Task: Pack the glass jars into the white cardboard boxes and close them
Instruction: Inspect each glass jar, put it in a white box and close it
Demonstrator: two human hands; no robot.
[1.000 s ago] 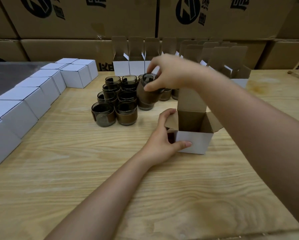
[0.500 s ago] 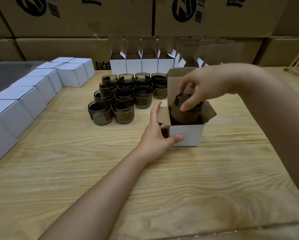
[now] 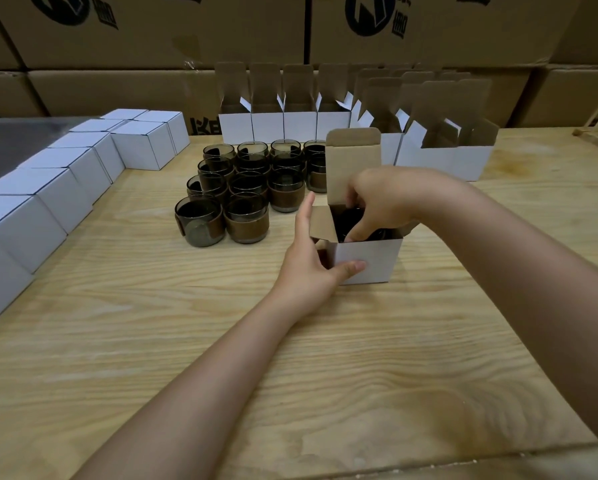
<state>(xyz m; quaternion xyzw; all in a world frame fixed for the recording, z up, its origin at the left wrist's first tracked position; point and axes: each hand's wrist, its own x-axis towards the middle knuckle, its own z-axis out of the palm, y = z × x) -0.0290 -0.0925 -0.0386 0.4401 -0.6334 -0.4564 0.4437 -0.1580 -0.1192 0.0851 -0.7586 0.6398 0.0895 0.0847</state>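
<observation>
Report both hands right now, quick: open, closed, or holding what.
Left hand: holding the open white box, thumb on its front face.
Right hand: fingers inside the box, gripping the glass jar by its rim.

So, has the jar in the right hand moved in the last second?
Yes. The jar moved right and toward the person, away from the cluster of jars, and now sits low inside the open box, the right hand gripping it.
</observation>
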